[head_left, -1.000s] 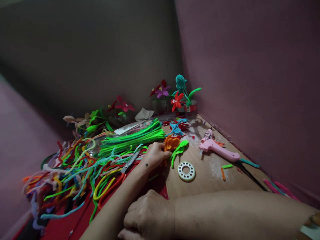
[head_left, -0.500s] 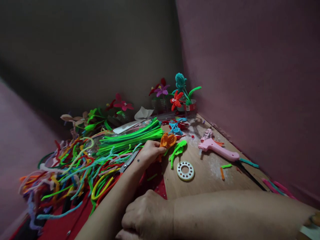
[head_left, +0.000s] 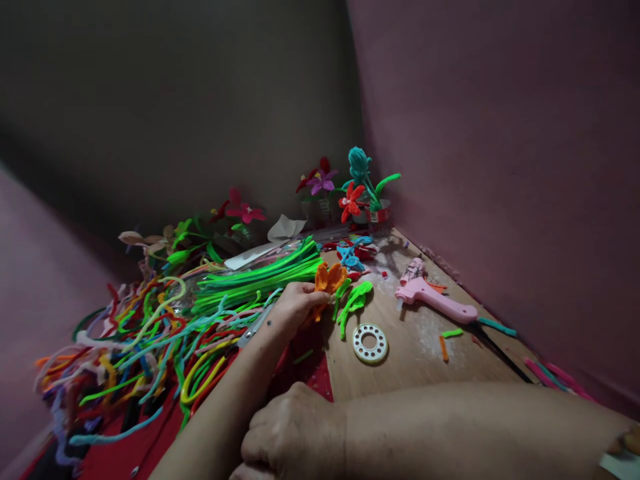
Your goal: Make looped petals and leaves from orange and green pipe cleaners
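In the middle of the head view, my left hand (head_left: 295,305) pinches an orange pipe-cleaner flower (head_left: 330,277) between thumb and fingers, petals upward. A small green pipe-cleaner leaf (head_left: 342,293) shows just right of the fingertips; whether it is joined to the flower I cannot tell. Beside it on the board lies a bright green leafy pipe-cleaner piece (head_left: 356,303). My right hand (head_left: 290,433) is curled closed near the bottom edge, close to my left forearm. Its fingertips are hidden, as is anything inside them.
Loose pipe cleaners (head_left: 165,360) and a green bundle (head_left: 260,277) cover the left side. Partly beneath my left hand are scissors (head_left: 256,327). A white ring with holes (head_left: 370,344) and a pink glue gun (head_left: 435,297) lie rightward. Finished flowers (head_left: 352,200) stand near the walls.
The orange flower has turned in my left hand, and its petals look more upright and apart. The green leaf beside it shows more. My right hand has hardly moved.
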A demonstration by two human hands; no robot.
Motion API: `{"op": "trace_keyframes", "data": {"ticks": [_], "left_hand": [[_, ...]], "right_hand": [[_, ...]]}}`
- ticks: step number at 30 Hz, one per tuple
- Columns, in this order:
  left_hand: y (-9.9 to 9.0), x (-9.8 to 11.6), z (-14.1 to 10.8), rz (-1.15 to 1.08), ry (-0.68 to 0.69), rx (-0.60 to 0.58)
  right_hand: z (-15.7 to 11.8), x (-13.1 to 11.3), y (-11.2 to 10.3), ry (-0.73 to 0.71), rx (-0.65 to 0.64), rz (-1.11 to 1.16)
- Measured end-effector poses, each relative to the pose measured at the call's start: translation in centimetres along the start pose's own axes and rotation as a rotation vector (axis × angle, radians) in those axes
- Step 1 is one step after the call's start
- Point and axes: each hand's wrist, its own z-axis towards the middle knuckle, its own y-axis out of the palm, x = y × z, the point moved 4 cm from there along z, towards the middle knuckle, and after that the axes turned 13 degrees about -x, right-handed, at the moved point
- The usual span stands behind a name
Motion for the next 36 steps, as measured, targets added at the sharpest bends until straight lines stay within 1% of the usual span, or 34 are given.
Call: {"op": "trace_keyframes", "data": {"ticks": [5,10,13,14,16,17,18,19,23,25,27,30,36], "left_hand": [[0.0,-0.2,-0.1,0.059,-0.009,0.030],[-0.1,-0.6,0.3,0.149,0.001,0.057],[-0.3,-0.3,0.2,0.209,0.010,0.106],[-0.4,-0.1,-0.1,0.241,0.023,0.150],[-0.7,0.8,-1.0,0.359,0.075,0.290],[-0.7,1.6,-1.7,0.483,0.134,0.399],[-0.5,2.2,-2.3,0.596,0.180,0.458],[-0.1,2.6,-2.6,0.656,0.200,0.431],[1.8,2.8,-2.6,0.696,0.223,0.155],[2.3,2.5,-2.3,0.717,0.208,0.083],[2.5,2.2,-1.9,0.748,0.179,0.059],[2.6,2.0,-1.5,0.776,0.157,0.057],[2.3,1.9,-1.3,0.746,0.146,0.047]], "right_hand": [[-0.2,-0.1,-0.2,0.004,-0.008,0.005],[-0.3,-0.1,-0.3,-0.004,0.016,-0.003],[-0.4,-0.2,-0.3,-0.011,0.032,0.004],[-0.5,-0.2,-0.3,-0.012,0.041,0.006],[-0.5,-0.2,-0.3,-0.016,0.064,0.007],[-0.5,-0.2,-0.2,-0.020,0.072,0.009],[-0.5,-0.3,-0.2,-0.025,0.076,0.013],[-0.4,-0.3,-0.1,-0.030,0.078,0.018],[-0.3,-0.2,0.2,-0.041,0.074,0.021],[-0.2,-0.2,0.2,-0.031,0.070,0.012],[-0.2,-0.2,0.1,-0.023,0.054,0.004],[-0.2,-0.2,0.0,-0.020,0.021,0.002],[-0.2,-0.2,-0.3,-0.004,0.015,-0.009]]}}
